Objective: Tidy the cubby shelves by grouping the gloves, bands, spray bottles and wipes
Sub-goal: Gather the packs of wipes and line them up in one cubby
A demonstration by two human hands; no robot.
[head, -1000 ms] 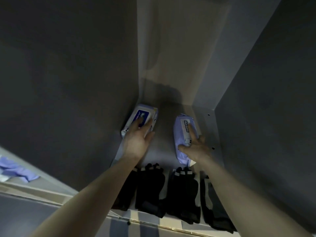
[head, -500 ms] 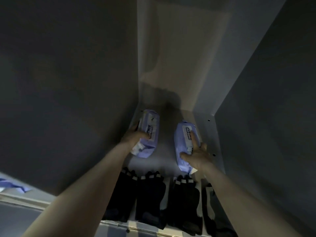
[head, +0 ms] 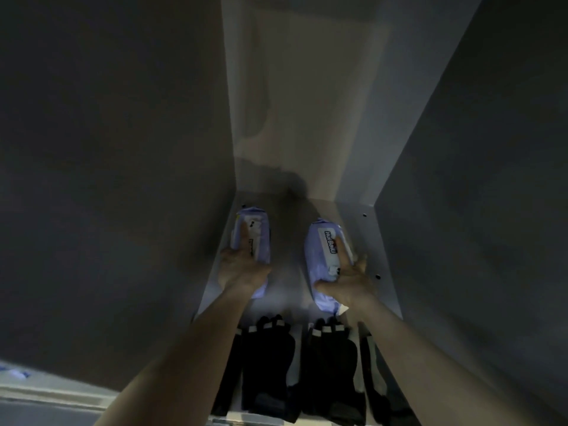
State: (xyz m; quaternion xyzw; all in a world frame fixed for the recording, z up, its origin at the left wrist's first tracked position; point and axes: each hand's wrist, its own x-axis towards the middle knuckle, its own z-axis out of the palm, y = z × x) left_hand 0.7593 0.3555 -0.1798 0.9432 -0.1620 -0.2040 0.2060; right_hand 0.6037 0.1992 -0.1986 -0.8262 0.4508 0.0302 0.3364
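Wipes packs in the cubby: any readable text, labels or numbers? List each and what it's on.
"MedBell", as best it reads, blurred: white label on the right wipes pack, under the right hand.
Dark print on the left wipes pack, under the left hand: too blurred to read.
Black gloves at the front of the shelf: pale strips, no text readable.
No numbers or signs elsewhere.

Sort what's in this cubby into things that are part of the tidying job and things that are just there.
Part of the job:
left wipes pack, under the left hand
right wipes pack, held by the right hand
black gloves, in a row at the front

Just there:
blue scrap outside, far left
shelf-pin holes in the right wall
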